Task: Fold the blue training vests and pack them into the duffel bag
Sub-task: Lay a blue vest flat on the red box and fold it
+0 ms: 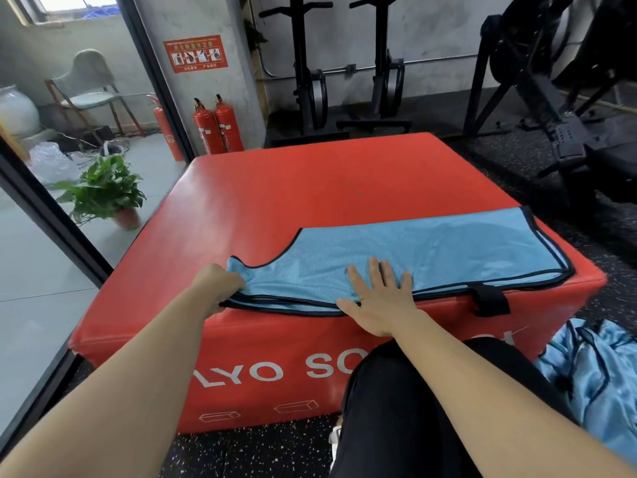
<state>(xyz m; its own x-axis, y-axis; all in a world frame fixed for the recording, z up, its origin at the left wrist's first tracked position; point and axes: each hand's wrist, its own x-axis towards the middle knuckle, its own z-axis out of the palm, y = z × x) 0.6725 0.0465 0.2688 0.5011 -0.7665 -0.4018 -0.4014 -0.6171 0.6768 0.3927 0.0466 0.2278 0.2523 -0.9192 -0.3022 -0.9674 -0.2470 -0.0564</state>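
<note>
While your left grip [220,288] pinches the strap end of the blue vest [448,250] and your right grip [379,305] lies flat and open on it along the near edge of the red box [275,188], the folding looks barely begun, with nothing seemingly packed yet.

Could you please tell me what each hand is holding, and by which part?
The left hand grips the blue vest by its shoulder-strap end. The right hand only presses flat on it.
</note>
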